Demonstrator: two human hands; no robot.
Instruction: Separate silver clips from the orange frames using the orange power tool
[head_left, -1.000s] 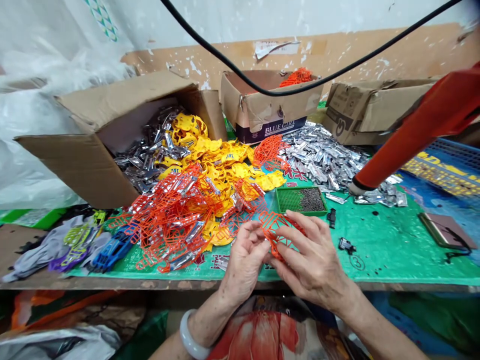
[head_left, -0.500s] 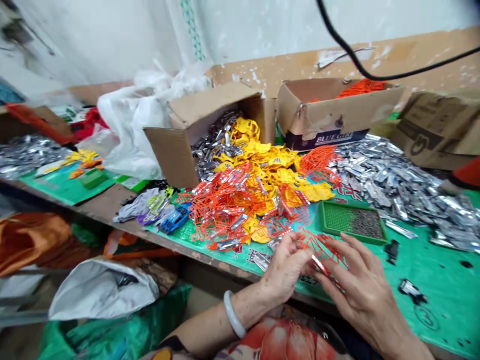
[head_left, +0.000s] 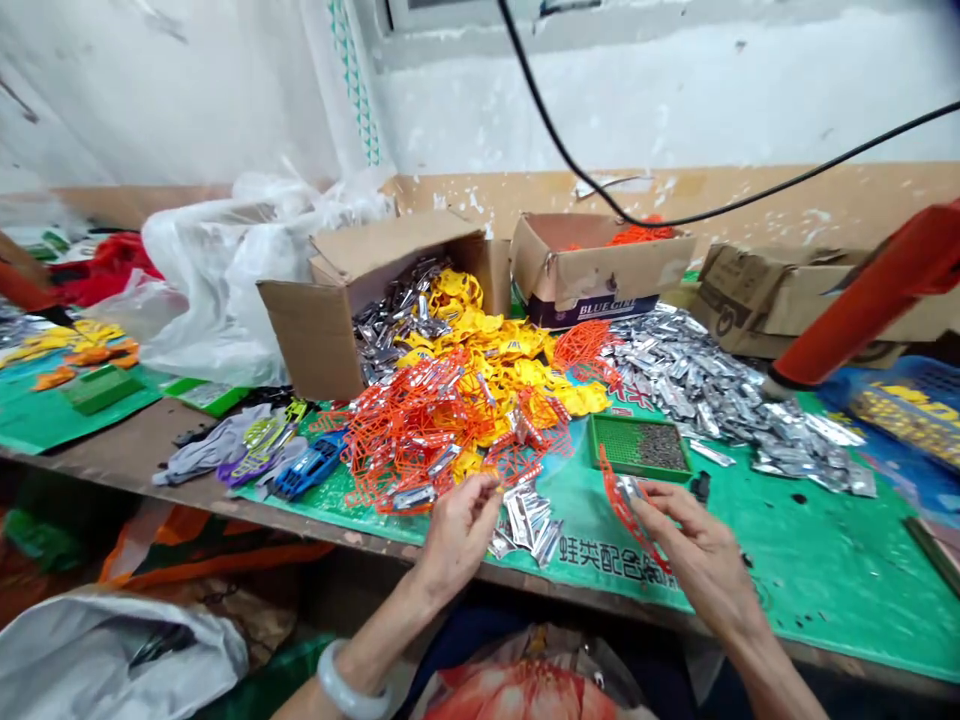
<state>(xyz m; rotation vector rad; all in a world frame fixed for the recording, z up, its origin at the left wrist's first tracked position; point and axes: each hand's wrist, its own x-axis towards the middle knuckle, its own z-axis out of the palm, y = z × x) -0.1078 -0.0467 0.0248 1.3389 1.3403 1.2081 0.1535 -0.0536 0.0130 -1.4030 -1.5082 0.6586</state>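
Note:
My right hand pinches an orange openwork plastic piece with a silvery metal part against it, held above the green tabletop. My left hand is closed, thumb and fingertips together; what they hold, if anything, is too small to make out. Just right of its fingertips lie several silvery metal strips. Beyond it spreads a tangled heap of orange openwork pieces, some bearing silvery parts. Yellow molded pieces are piled behind that heap. A green tray of small dark grains lies beyond my right hand.
An open cardboard box spills silvery and yellow pieces. Another box holds orange pieces. Silvery parts are heaped at the right, near an orange post. Blue and grey pieces lie left, near the table edge. A black cable hangs above.
My hands were together at the orange piece; now they are apart, the left moved left and the right still holding the piece. The view has shifted toward the right.

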